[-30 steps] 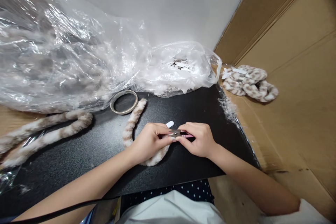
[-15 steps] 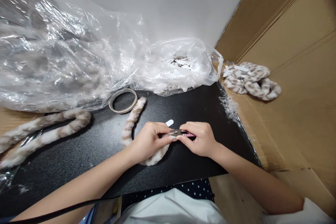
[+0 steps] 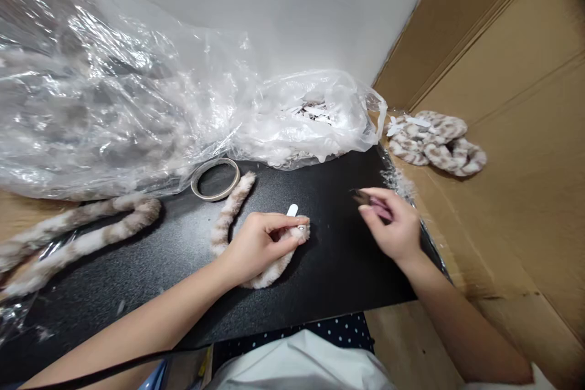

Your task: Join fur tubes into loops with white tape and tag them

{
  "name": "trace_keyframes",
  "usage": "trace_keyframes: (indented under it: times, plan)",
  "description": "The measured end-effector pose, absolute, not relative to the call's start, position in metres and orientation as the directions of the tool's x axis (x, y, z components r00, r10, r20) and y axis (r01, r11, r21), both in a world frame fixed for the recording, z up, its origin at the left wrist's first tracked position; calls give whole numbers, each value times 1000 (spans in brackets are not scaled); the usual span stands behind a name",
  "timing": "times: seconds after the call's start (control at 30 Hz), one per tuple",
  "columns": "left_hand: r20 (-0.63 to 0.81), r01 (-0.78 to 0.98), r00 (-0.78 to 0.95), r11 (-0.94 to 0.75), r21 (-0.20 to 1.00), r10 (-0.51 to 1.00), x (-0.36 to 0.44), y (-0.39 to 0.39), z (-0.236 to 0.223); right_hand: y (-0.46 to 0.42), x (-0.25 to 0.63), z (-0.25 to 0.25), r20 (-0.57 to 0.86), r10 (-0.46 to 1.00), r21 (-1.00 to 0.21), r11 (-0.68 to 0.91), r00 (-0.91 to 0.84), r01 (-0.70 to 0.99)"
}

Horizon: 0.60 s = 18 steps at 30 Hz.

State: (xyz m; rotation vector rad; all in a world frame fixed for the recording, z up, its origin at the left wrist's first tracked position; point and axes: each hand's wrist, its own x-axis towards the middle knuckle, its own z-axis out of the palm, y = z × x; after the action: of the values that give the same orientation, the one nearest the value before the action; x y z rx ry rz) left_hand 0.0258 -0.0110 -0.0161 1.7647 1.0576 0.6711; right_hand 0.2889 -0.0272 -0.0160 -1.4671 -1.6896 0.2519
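My left hand [image 3: 260, 244] is closed on the end of a brown-and-cream furry strip [image 3: 228, 213] that curves across the black mat [image 3: 338, 268]; a small white tab [image 3: 292, 210] sticks up at that end. My right hand [image 3: 393, 228] is off to the right near the mat's edge, closed on small pink-handled snips [image 3: 368, 200], blurred by motion.
A tape roll [image 3: 216, 178] lies behind the strip. Large clear plastic bags [image 3: 114, 97] of furry pieces fill the back left, a smaller bag [image 3: 315, 119] holds white tabs. More furry strips [image 3: 82, 234] lie left; finished furry rings [image 3: 434, 140] sit on cardboard right.
My right hand has pulled the snips away from the strip's end, moving right and slightly up. My left hand has stayed on the strip.
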Motion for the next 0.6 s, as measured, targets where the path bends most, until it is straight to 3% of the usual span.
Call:
trace_keyframes:
  times: [0.1,0.23,0.43,0.6]
  plan:
    - [-10,318,489,-168,933,872,24,-11,-18,-33,349,-22,437,826,-611,-19,357,791]
    - [-36,204,507,-79,976,861,24,-10,-22,-43,419,-28,404,810,-341,-298,425,892]
    - [-98,-16,504,123,992,858,29,-7,-19,-44,448,-31,461,843,-248,-176,276,953]
    - [-177,-265,543,368,891,821,31,-8,-12,-37,453,-42,457,860,-250,-120,227,961]
